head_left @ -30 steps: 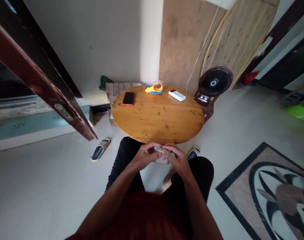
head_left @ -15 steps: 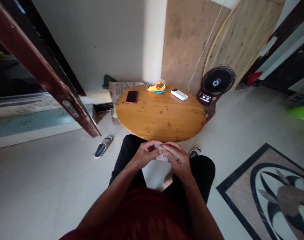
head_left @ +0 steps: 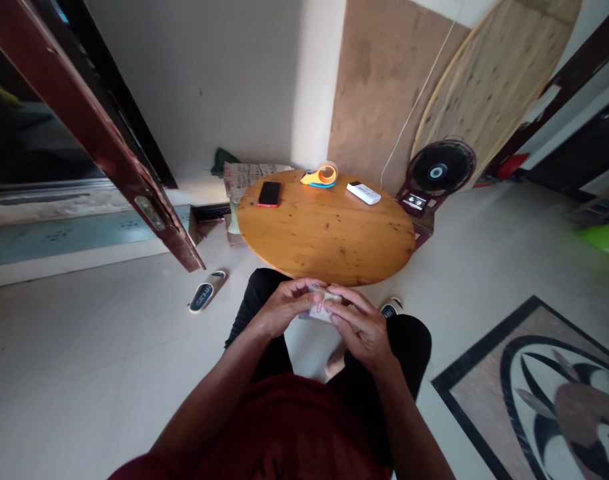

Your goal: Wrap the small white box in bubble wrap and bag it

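Between my two hands, above my lap and just in front of the table's near edge, is a small whitish packet (head_left: 322, 311) with pinkish-red marks; its exact kind does not show. My left hand (head_left: 283, 308) grips its left side, thumb across the top face. My right hand (head_left: 363, 325) is closed on its right side, with thumb and fingers at the edge. Part of the packet is hidden behind my fingers. On the oval wooden table (head_left: 329, 247) lie a black phone with a red edge (head_left: 269, 194), an orange and blue tape dispenser (head_left: 321, 175) and a white box-like device (head_left: 363, 193).
A dark fan (head_left: 439, 170) stands right of the table, with a white cord hanging near it. A large round wooden board (head_left: 499, 80) leans on the wall. The red-brown door (head_left: 149, 207) is at left. Slippers (head_left: 207, 291) lie on the floor.
My right hand's fingers have shifted on the packet, and more of its marked face shows. The whole view has moved slightly; the things on the table lie as before.
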`<state>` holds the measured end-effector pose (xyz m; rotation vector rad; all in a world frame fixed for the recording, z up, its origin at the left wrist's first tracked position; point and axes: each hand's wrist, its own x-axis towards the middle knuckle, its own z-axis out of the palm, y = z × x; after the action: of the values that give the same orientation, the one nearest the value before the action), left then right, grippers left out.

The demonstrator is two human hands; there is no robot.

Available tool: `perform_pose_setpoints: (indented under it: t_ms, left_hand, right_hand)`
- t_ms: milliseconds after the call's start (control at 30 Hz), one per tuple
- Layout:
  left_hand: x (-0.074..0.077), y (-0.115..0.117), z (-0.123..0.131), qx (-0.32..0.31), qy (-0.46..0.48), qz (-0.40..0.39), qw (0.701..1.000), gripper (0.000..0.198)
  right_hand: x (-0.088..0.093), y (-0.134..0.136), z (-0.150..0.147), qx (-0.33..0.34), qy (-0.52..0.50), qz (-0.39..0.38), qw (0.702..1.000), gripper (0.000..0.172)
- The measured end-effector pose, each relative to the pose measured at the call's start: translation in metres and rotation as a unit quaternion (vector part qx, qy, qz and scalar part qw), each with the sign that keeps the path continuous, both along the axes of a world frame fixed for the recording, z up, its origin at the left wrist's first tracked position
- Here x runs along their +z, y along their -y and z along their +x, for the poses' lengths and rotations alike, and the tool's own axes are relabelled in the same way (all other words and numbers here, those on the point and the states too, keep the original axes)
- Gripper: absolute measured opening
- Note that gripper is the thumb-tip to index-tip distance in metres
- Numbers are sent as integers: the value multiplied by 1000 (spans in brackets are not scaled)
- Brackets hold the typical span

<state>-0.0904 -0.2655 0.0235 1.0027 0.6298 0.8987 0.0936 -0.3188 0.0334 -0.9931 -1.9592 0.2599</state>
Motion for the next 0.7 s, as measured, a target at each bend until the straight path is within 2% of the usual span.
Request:
perform_pose_setpoints:
  t_ms: [233, 467, 700]
  left_hand:
    - [0, 4, 0, 29, 10, 10, 999, 35]
    - [6, 7, 2, 61, 31, 12, 998, 41]
    - [3, 8, 5, 86, 40, -5, 995, 44]
  right_hand:
    - [4, 3, -1, 18, 22, 13, 1000, 41]
    - [-3, 3, -7, -21, 15, 39, 999, 42]
    - [-7, 0, -11, -24, 21, 28, 999, 40]
